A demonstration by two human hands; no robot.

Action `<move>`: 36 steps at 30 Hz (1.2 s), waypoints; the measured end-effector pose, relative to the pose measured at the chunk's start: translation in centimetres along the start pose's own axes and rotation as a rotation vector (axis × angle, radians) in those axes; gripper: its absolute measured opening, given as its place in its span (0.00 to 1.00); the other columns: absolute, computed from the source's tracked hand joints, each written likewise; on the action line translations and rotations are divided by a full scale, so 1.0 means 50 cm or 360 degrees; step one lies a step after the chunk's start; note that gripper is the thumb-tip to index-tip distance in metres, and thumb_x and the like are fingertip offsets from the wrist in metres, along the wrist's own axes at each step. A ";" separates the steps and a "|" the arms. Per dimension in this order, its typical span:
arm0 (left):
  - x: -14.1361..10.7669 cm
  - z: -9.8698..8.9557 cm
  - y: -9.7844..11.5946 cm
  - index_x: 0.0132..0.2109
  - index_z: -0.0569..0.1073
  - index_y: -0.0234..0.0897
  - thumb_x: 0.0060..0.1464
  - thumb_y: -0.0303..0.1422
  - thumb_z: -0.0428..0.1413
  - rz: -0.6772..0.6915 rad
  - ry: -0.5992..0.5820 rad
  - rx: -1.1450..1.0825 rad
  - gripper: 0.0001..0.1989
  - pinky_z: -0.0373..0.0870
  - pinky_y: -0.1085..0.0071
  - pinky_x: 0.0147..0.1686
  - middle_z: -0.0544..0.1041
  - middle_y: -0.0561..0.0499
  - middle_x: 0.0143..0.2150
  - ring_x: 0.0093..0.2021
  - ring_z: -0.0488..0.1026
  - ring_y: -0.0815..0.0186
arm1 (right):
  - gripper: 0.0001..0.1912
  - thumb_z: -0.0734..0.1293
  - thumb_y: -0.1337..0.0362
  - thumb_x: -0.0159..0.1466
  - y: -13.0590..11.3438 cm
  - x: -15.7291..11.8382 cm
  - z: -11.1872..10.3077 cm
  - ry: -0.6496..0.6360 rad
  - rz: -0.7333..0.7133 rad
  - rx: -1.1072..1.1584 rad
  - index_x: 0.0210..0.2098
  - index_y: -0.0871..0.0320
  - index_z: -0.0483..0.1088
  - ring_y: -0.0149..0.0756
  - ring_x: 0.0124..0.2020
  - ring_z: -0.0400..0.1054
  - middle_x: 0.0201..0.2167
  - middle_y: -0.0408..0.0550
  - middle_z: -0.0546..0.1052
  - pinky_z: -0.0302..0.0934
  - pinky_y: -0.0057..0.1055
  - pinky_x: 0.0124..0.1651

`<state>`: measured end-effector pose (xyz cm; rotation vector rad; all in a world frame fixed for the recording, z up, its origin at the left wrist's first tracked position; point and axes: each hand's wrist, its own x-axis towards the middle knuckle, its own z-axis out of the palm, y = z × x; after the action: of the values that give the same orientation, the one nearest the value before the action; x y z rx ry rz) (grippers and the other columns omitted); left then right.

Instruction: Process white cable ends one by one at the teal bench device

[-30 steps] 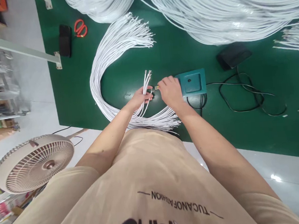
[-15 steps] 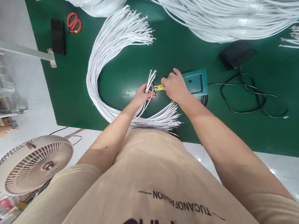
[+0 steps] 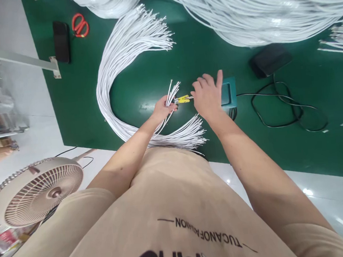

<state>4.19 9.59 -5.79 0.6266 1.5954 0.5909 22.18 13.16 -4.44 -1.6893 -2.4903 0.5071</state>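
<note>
My left hand (image 3: 163,109) is closed around a few white cables (image 3: 172,91), their tips standing up past the fingers. A yellow clip (image 3: 183,99) lies right beside these fingers; whether its metal jaws bite on a cable is too small to tell. My right hand (image 3: 207,95) is open with fingers spread, just right of the clip, partly over a teal box (image 3: 230,92). Its fingertips are near the clip's lead; contact cannot be made out. A long curved bundle of white cables (image 3: 103,86) lies on the green table (image 3: 143,75), its lower end near my body.
Larger coils of white cable (image 3: 254,13) fill the back of the table. A black box (image 3: 270,60) with a black cord (image 3: 292,110) lies to the right. Red-handled scissors (image 3: 80,25) and a black phone-like object (image 3: 62,42) lie back left. A fan (image 3: 45,191) stands at the left.
My right hand has come off the yellow clip and shifted slightly right, its fingers now spread. The clip stays beside my left hand, which keeps its hold on the cables.
</note>
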 end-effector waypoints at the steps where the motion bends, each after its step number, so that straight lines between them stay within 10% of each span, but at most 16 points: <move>1: 0.001 -0.001 -0.001 0.45 0.68 0.33 0.44 0.20 0.58 -0.0004 -0.0001 0.0010 0.19 0.61 0.78 0.25 0.72 0.58 0.24 0.25 0.72 0.73 | 0.21 0.53 0.62 0.69 0.005 -0.009 0.000 0.0037 0.0073 0.0009 0.56 0.64 0.65 0.49 0.66 0.50 0.60 0.61 0.66 0.27 0.62 0.67; 10: -0.008 -0.026 0.000 0.46 0.68 0.33 0.45 0.20 0.57 0.0040 -0.0046 0.0061 0.19 0.61 0.77 0.26 0.71 0.58 0.24 0.25 0.71 0.73 | 0.24 0.54 0.61 0.70 0.005 -0.023 0.021 0.0144 0.0092 -0.0018 0.62 0.64 0.59 0.52 0.67 0.45 0.65 0.64 0.58 0.28 0.61 0.66; 18: -0.036 -0.075 0.012 0.40 0.74 0.31 0.41 0.28 0.64 0.0054 -0.0183 -0.0110 0.16 0.62 0.76 0.28 0.71 0.56 0.25 0.24 0.67 0.76 | 0.19 0.50 0.70 0.69 -0.164 -0.093 0.055 -0.0106 -0.0914 0.0403 0.43 0.64 0.72 0.44 0.47 0.63 0.43 0.60 0.75 0.57 0.43 0.51; 27: -0.074 -0.094 0.042 0.41 0.76 0.32 0.42 0.33 0.67 -0.0015 -0.0206 -0.0197 0.18 0.69 0.74 0.37 0.77 0.49 0.34 0.34 0.73 0.72 | 0.11 0.64 0.73 0.59 -0.190 -0.137 0.100 -0.0764 0.0134 0.0789 0.21 0.57 0.67 0.43 0.35 0.68 0.20 0.50 0.70 0.61 0.42 0.44; 36: -0.127 -0.077 0.040 0.36 0.76 0.29 0.39 0.34 0.68 0.0051 -0.0201 -0.0022 0.17 0.66 0.74 0.35 0.77 0.50 0.28 0.29 0.73 0.72 | 0.09 0.65 0.57 0.57 -0.170 -0.038 0.002 0.0120 0.0786 0.1692 0.27 0.56 0.72 0.31 0.27 0.65 0.22 0.40 0.73 0.61 0.29 0.36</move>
<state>1.07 6.55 0.57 0.6676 1.4644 0.5748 15.35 8.54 -1.59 -1.6779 -1.2308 1.4241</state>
